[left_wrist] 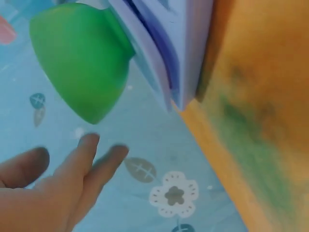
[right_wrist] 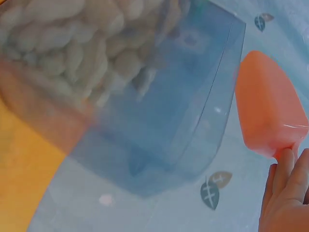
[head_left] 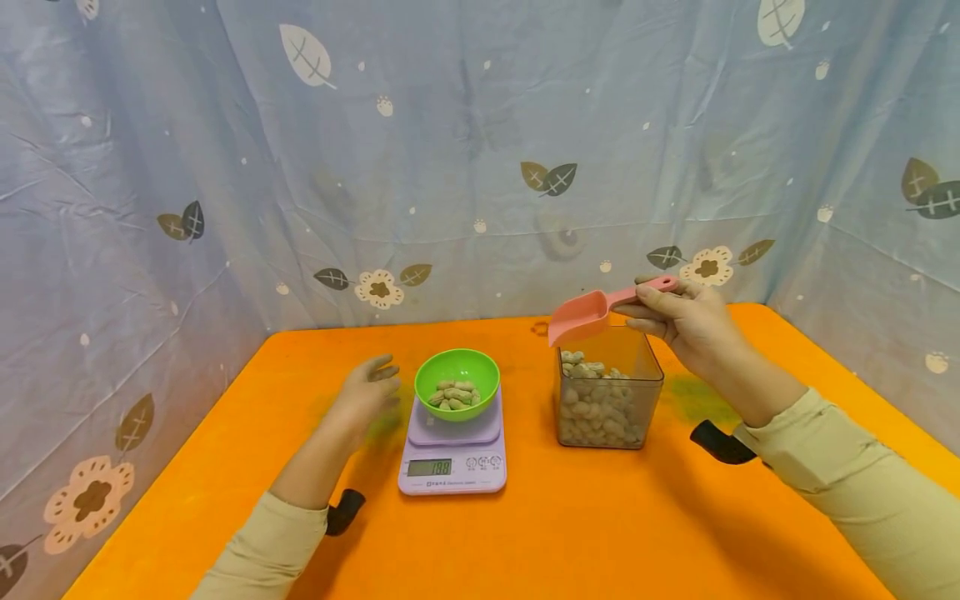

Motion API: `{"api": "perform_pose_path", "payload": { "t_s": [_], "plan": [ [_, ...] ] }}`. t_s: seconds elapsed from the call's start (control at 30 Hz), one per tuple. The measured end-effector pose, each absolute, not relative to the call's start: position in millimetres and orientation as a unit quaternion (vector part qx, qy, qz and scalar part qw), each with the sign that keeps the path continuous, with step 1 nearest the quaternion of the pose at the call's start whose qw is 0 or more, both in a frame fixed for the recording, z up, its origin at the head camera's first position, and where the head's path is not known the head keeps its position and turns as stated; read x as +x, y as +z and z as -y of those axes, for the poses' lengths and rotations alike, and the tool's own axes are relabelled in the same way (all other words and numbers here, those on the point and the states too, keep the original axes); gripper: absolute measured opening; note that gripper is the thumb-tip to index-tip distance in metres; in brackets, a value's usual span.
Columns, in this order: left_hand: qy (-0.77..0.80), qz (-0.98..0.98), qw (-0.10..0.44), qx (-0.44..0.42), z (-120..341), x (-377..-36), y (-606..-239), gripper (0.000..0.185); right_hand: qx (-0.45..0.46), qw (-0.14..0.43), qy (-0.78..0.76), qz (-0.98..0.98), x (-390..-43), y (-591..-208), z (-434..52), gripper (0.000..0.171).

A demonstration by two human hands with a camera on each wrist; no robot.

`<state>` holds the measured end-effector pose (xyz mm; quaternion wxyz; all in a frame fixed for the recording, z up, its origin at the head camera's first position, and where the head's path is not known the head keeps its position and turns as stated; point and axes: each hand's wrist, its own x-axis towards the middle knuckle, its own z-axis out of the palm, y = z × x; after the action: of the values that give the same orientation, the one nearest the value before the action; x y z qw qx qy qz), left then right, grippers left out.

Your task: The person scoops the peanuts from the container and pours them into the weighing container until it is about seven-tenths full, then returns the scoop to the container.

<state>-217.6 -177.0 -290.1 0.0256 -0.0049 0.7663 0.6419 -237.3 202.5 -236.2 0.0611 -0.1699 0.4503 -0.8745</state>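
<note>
The pink scoop (head_left: 579, 316) hangs tilted just above the open rim of the clear container (head_left: 609, 398), its mouth over the near-left corner, held by the handle between the thumb and curled fingers of the right hand (head_left: 686, 321). The container is about two-thirds full of peanuts in the shell (head_left: 596, 404), leaving open room under the rim. To its left, with a bare strip of table between, a green bowl (head_left: 457, 382) holding a few peanuts sits on a lilac kitchen scale (head_left: 453, 454); the display is lit, but the digits are too small to read surely. The left hand (head_left: 369, 393) lies just beside the bowl, fingers relaxed and slightly spread, holding nothing; blur hides whether it touches the table. The orange table (head_left: 570, 525) is bare toward the near edge. A leaf-patterned blue cloth (head_left: 465, 150) walls the back and both sides. Both wrist views are blurred and close.
</note>
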Motion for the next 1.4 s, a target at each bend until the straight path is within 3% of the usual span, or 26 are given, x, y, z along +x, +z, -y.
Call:
{"api": "perform_pose_path", "payload": {
  "t_s": [0.2,0.33,0.8,1.0,1.2,1.4],
  "plan": [
    [0.676,-0.737,-0.023,-0.005,168,-215,-280,0.056,-0.171,0.055,-0.884,-0.431,-236,-237,-225,0.014],
    [0.679,-0.734,-0.026,0.003,155,-212,-274,0.054,-0.157,0.040,-0.881,-0.444,-234,-238,-240,0.014],
    [0.690,-0.721,0.026,0.051,95,-211,-271,0.050,-0.089,0.016,-0.734,-0.673,-236,-228,-256,0.006],
    [0.690,-0.718,0.061,0.064,72,-214,-274,0.050,-0.079,-0.001,-0.616,-0.784,-242,-222,-246,0.028],
    [0.678,-0.725,0.085,0.081,54,-217,-277,0.049,-0.097,0.002,-0.575,-0.812,-245,-221,-237,0.033],
    [0.674,-0.725,0.113,0.087,34,-223,-281,0.050,-0.121,-0.007,-0.479,-0.869,-247,-219,-221,0.027]
  ]
}}
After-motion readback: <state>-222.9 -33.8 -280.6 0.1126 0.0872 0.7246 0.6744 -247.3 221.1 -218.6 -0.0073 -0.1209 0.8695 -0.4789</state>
